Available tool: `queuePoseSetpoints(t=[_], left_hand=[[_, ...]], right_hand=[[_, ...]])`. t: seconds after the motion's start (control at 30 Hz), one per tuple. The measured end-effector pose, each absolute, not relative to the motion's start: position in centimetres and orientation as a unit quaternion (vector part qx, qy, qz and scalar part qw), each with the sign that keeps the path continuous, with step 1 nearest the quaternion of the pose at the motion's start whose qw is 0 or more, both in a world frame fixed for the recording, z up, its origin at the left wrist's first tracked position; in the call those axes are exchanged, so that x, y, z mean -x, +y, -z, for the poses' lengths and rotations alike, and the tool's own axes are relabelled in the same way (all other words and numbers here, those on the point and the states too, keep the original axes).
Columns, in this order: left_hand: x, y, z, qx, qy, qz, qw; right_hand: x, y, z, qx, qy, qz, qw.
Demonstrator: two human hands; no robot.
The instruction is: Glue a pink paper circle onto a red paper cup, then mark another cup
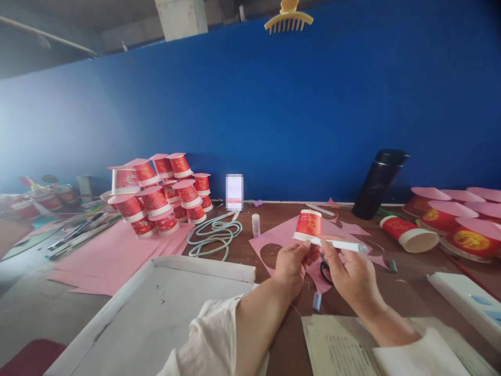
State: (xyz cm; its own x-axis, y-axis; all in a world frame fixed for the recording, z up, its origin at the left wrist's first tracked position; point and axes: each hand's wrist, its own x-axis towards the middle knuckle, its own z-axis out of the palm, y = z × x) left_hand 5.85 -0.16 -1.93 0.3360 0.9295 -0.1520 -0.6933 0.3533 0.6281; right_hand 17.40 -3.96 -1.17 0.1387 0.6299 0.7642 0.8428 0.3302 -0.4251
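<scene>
My left hand (290,265) is closed around the rim of a red and white paper cup (308,224), which is held upside down above the table. In my right hand (354,277) is a white marker-like stick (346,245), its left end close to the cup's rim. Beneath both hands lies a pink paper sheet (279,237) with round holes cut out. The black handle of a pair of scissors (324,272) shows between my hands. A glue stick (255,225) stands to the left, and a small cap (317,302) lies nearer me.
Stacked red cups with pink paper tops (152,201) stand at left on pink sheets (113,261). A coiled cable (215,235), black bottle (378,183), lying cup (409,234), more topped cups (469,237), white box (465,303) and papers (340,339) surround the workspace.
</scene>
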Motion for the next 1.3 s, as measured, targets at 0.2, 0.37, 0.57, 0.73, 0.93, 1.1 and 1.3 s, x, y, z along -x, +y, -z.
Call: queuePoseSetpoints(t=[0.2,0.37,0.57,0.73,0.93,1.1,1.3], left_hand=[[-5.81,-0.08,2.0,-0.245,0.25,-0.513,0.784],[-5.62,-0.27,1.91,-0.252,0.242,-0.514,0.783],[-5.49,-0.34,1.69,-0.252,0.245,-0.513,0.783],[-5.57,-0.2,1.82,-0.248,0.244,-0.514,0.784],[-5.5,-0.27,1.7,-0.235,0.247,-0.513,0.788],[-5.33,-0.28,1.66,-0.227,0.269,-0.507,0.787],[-5.32,-0.23,1.63,-0.235,0.279,-0.51,0.779]], right_hand=[[-17.49,-3.93,1.34,0.578,-0.637,0.107,0.498],[-17.53,-3.91,1.26,0.581,-0.63,0.135,0.497],[-17.56,-3.87,1.37,0.579,-0.626,0.15,0.501],[-17.69,-3.82,1.68,0.582,-0.629,0.13,0.499],[-17.77,-3.72,2.03,0.597,-0.619,0.13,0.494],[-17.72,-3.68,2.1,0.591,-0.618,0.144,0.497],[-17.42,-3.72,1.84,0.576,-0.626,0.138,0.507]])
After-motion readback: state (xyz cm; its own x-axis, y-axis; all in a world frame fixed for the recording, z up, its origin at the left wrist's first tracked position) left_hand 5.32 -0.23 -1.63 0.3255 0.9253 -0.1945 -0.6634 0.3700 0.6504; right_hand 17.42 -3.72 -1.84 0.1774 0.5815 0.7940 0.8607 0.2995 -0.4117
